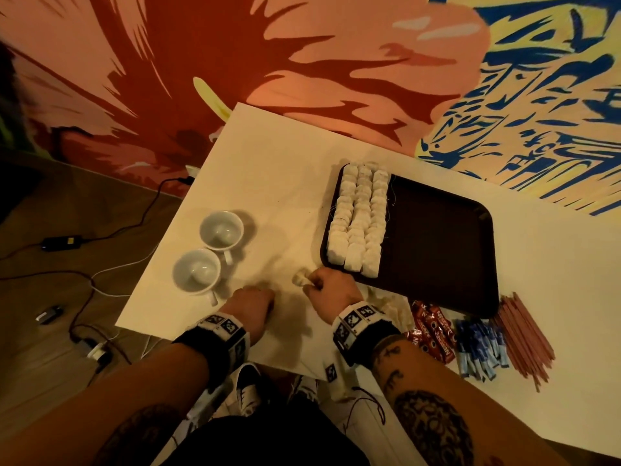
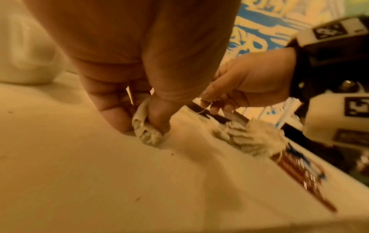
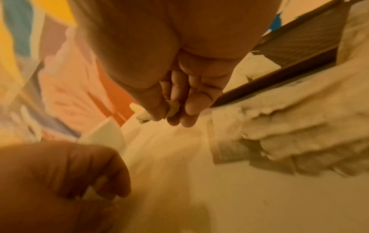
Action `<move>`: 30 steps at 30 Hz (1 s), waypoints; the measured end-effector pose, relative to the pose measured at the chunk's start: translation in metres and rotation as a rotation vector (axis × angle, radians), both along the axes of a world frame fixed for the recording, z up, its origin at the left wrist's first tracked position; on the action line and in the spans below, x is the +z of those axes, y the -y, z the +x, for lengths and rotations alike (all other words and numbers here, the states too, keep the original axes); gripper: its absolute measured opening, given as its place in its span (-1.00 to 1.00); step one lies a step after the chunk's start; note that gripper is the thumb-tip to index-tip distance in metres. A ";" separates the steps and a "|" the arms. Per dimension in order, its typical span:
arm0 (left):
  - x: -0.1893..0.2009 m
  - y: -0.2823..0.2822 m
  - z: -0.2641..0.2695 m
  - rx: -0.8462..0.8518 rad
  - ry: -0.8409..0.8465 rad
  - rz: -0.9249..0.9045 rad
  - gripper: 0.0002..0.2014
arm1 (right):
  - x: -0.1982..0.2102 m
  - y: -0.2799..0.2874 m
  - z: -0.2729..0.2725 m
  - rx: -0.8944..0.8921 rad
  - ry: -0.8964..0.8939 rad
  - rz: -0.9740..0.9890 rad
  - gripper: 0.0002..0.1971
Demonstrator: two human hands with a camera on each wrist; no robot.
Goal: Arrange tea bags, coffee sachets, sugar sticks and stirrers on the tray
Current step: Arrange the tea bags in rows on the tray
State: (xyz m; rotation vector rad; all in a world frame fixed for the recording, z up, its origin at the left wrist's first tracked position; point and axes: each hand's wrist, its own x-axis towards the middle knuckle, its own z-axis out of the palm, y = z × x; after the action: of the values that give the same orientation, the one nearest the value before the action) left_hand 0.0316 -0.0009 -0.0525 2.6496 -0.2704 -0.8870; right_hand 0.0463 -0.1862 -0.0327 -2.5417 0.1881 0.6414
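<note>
3 rows of tea bags [image 1: 359, 216] filled the left part of the dark tray [image 1: 440, 243], which lay on the white table [image 1: 268, 169] with its right part bare. The left hand [image 1: 252, 306] rested near the table's near edge, fingers curled, pinching a crumpled tea bag [image 2: 144, 128] against the tabletop between thumb and fingertips. The right hand [image 1: 331, 290], just near of the tray's near-left corner, had its fingers bent round another tea bag [image 1: 301, 278], whose end stuck out to the left; a thin string [image 2: 203, 109] hung from those fingers in the left wrist view. A loose heap of tea bags [image 3: 289, 138] lay on the table to the right of that hand, beside the tray's rim. Further right, near the tray's near edge, lay red coffee sachets [image 1: 431, 329], blue sugar sticks [image 1: 480, 348] and a bundle of reddish stirrers [image 1: 524, 338]. 2 white cups [image 1: 208, 250] stood side by side to the left, well apart from the tray.
</note>
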 end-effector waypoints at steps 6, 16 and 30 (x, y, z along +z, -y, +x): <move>0.011 0.012 0.024 0.504 -0.122 -0.513 -0.81 | 0.039 0.035 0.022 -0.253 0.064 0.295 -0.91; 0.059 0.055 0.059 0.894 -0.384 -0.982 -0.86 | 0.082 0.069 0.041 -0.345 0.124 0.414 -0.82; 0.066 0.099 0.066 0.379 -0.099 -0.827 -0.92 | 0.076 0.089 0.032 -0.281 0.101 0.514 -0.62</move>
State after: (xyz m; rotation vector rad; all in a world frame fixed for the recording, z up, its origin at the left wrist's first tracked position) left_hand 0.0979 -0.1000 0.0137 1.8007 -0.0732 -0.5965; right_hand 0.0778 -0.2756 0.0432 -1.9989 0.2965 0.3885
